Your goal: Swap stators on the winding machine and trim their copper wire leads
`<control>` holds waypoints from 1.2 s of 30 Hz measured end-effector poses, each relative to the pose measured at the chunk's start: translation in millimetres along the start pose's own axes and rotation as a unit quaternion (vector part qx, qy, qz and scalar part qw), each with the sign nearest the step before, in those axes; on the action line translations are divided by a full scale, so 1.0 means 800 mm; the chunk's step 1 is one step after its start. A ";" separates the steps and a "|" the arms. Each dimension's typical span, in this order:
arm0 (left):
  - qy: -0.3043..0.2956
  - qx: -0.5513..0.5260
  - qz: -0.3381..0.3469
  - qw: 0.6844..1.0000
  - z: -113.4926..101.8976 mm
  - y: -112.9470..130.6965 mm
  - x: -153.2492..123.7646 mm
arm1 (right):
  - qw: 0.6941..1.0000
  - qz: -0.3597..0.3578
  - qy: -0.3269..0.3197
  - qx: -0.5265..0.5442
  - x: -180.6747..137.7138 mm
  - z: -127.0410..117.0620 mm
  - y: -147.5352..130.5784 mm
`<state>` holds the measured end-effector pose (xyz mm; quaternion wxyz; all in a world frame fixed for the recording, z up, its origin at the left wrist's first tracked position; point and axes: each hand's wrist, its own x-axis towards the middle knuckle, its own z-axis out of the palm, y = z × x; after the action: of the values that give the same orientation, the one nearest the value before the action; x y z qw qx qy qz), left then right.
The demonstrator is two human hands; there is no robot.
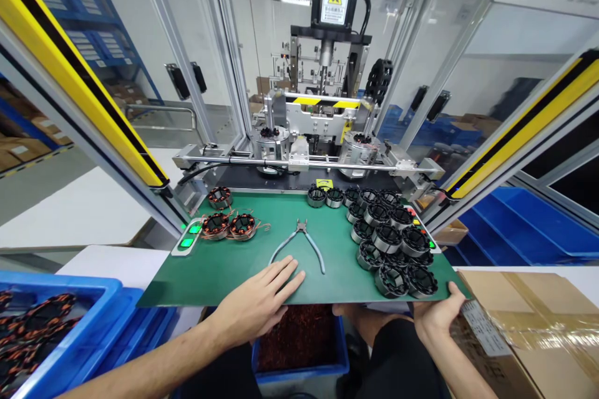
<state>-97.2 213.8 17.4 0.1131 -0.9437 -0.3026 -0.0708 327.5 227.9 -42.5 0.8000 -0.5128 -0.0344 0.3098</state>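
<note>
1. The left hand (262,300) lies flat on the green mat (281,206), near its front edge. Its fingers are stretched out straight and a little apart. They hold nothing.
2. The right hand (437,315) grips the right front corner of the mat. The thumb lies on top of the edge. The other fingers are under the mat, so I cannot tell how they sit.
3. The pliers (299,240) lie on the middle of the mat, just past the left fingertips. The fingers do not touch them.
4. Two copper coils (229,225) sit side by side on the left part of the mat, with loose wire ends sticking out. One more coil (219,197) sits behind them.
5. Many black rings (390,240) crowd the right part of the mat, some piled on others. They come close to the right hand.
6. A button box (188,237) with green lights sits at the left edge of the mat.
7. Behind the mat stands a big machine (322,131) with two round holders.
8. A yellow bar (79,81) slants on the left side, and another bar (528,131) on the right.
9. A blue bin (299,340) of red-brown scraps sits under the mat, between the arms.
10. A second bin (56,324) with coils is on the far left.
11. A cardboard box (528,318) sits just beside the right hand.
</note>
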 end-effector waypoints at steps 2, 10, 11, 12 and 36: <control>0.002 -0.003 0.000 1.000 -0.001 0.000 0.001 | 1.000 0.000 -0.005 -0.005 0.001 -0.001 0.000; -0.009 -0.007 -0.005 1.000 0.003 0.000 -0.002 | 1.000 -0.012 0.011 0.005 -0.011 0.010 -0.005; -0.008 -0.011 -0.006 1.000 0.004 0.000 -0.002 | 1.000 -0.014 0.014 0.007 -0.012 0.011 -0.005; -0.008 -0.014 -0.007 1.000 0.004 0.001 -0.003 | 1.000 -0.014 0.016 0.009 -0.012 0.011 -0.005; 0.000 -0.005 -0.002 1.000 0.002 -0.001 -0.003 | 1.000 0.013 0.009 -0.004 -0.003 0.002 -0.003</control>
<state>-99.2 213.5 15.7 0.1084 -0.9437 -0.3042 -0.0720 325.7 227.6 -39.1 0.7938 -0.5195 -0.0219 0.3155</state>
